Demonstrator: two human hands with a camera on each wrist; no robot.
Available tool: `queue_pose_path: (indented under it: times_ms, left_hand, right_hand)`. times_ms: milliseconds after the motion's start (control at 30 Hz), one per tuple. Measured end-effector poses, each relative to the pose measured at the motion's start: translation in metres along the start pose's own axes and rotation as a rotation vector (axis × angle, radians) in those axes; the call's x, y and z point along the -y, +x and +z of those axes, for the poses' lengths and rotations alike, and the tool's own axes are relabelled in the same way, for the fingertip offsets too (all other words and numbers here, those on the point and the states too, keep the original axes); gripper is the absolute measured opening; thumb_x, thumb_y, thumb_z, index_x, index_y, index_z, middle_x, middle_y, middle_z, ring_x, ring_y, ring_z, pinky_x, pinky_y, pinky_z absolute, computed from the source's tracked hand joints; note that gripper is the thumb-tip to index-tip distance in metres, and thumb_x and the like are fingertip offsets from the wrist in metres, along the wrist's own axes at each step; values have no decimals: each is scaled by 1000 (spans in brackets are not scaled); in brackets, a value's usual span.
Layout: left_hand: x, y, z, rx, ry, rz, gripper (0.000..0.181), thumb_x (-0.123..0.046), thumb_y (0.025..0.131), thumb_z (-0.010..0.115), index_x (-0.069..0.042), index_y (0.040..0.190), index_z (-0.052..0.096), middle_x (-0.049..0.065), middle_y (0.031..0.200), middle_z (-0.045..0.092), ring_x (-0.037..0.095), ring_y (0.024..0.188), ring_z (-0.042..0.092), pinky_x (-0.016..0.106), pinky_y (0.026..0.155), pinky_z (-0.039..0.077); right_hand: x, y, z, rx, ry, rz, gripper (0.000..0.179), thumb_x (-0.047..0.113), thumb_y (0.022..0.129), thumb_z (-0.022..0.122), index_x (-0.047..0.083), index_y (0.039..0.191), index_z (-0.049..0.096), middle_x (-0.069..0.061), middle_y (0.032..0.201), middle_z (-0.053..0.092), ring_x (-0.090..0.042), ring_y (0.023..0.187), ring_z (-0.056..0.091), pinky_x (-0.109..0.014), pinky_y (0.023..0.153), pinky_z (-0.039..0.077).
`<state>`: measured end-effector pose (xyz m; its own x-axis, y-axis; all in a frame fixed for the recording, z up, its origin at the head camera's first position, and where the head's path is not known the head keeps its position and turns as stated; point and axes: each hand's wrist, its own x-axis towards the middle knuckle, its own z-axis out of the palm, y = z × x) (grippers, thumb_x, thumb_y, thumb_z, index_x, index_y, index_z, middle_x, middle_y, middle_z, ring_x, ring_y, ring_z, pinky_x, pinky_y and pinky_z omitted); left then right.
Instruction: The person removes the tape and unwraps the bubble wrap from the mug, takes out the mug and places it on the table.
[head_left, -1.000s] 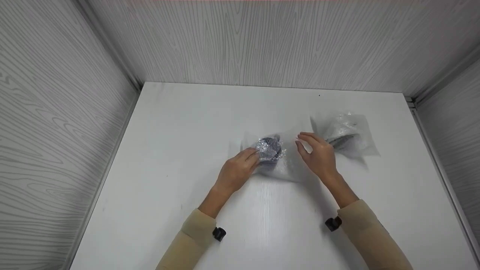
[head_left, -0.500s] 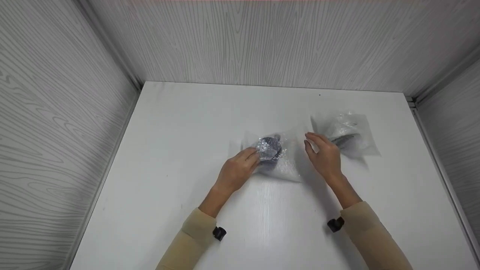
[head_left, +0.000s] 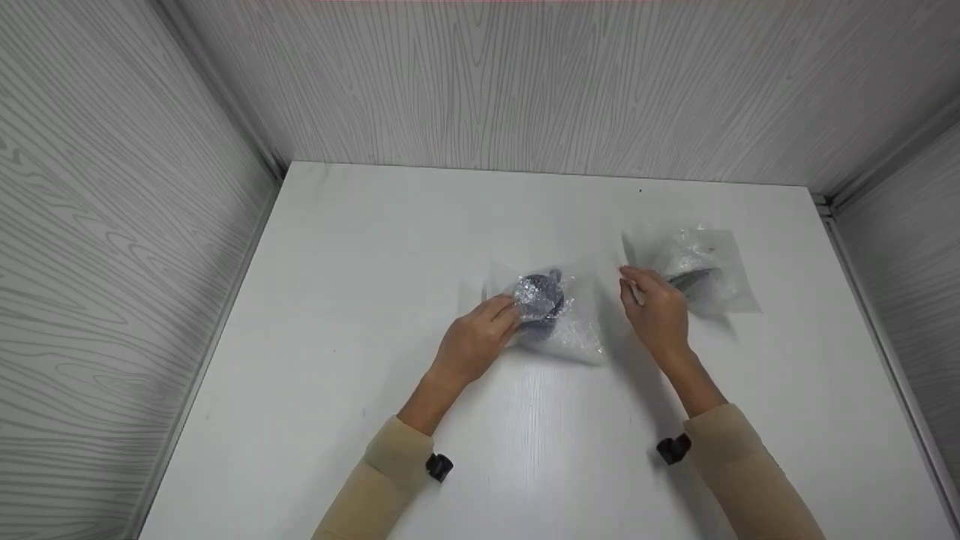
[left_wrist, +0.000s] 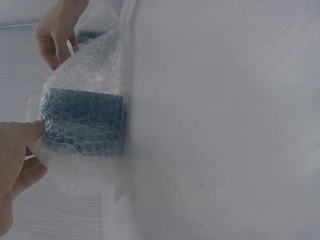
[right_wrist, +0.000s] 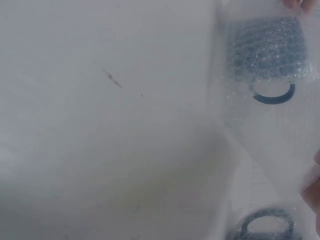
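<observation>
A dark blue mug (left_wrist: 82, 120) sits inside a clear bubble-wrap bag (head_left: 570, 341) in the middle of the white table. Its curved handle (right_wrist: 274, 100) shows through the film in the right wrist view. My left hand (head_left: 474, 341) grips the wrapped mug from the left, thumb on the near side and fingers behind it. On the other side, my right hand (head_left: 656, 311) has thumb and forefinger brought together at the bag's loose right end, pinching the film there. The film spans between the mug and those fingertips.
A second bubble-wrapped bag (head_left: 731, 266) with a dark handled mug (right_wrist: 267, 222) inside lies just beyond my right hand. Wood-grain panels (head_left: 480, 90) rise behind the white table (head_left: 360, 247) and on both sides.
My right hand has moved a little to the right, away from the mug, and its thumb and forefinger have drawn together. The left hand and wrapped mug have stayed in place.
</observation>
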<state>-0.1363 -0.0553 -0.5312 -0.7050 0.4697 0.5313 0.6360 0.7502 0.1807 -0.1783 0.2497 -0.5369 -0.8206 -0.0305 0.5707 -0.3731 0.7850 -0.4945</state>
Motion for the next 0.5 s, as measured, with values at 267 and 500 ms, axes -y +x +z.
queue_pose_path:
  times_ms: [267,500]
  left_hand:
    - [0,0,1,-5,2,-3,20,-20,103,68,-9,118,75,7,123,74,22,118,74,23,98,60]
    - [0,0,2,-22,12,11,17,-19,103,69,-9,116,75,6,121,75,20,117,75,23,96,60]
  right_hand:
    - [-7,0,-3,-35,25,32,20,-3,94,73,-5,114,77,-24,101,79,-38,87,79,-47,76,66]
    - [-2,0,-7,-77,52,99,42,-2,92,76,-4,133,67,-23,121,75,-38,104,76,-47,84,65]
